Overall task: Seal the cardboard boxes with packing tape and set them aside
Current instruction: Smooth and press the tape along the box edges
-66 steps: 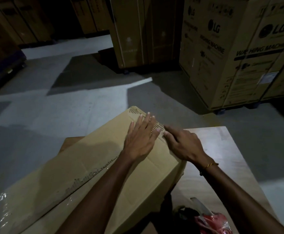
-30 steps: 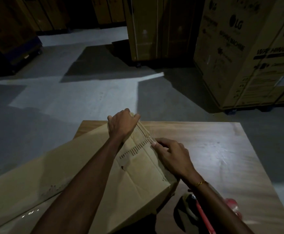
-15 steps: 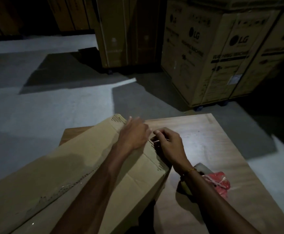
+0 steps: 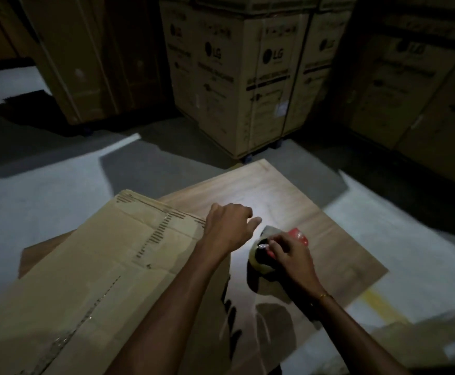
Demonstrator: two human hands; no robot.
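Dim warehouse: stacked appliance cartons (image 4: 237,77), concrete floor (image 4: 45,201)

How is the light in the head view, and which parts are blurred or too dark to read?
Head view: dim overall, with one bright patch on the wooden table beside the left hand; the right hand on the tape dispenser is fairly sharp; the lower right corner is smeared; print on the stacked cartons is blurred; wide-angle bending at the edges.

Brown cardboard box (image 4: 91,266) (black dashes), red tape dispenser (image 4: 298,236), pale wood table (image 4: 288,190).
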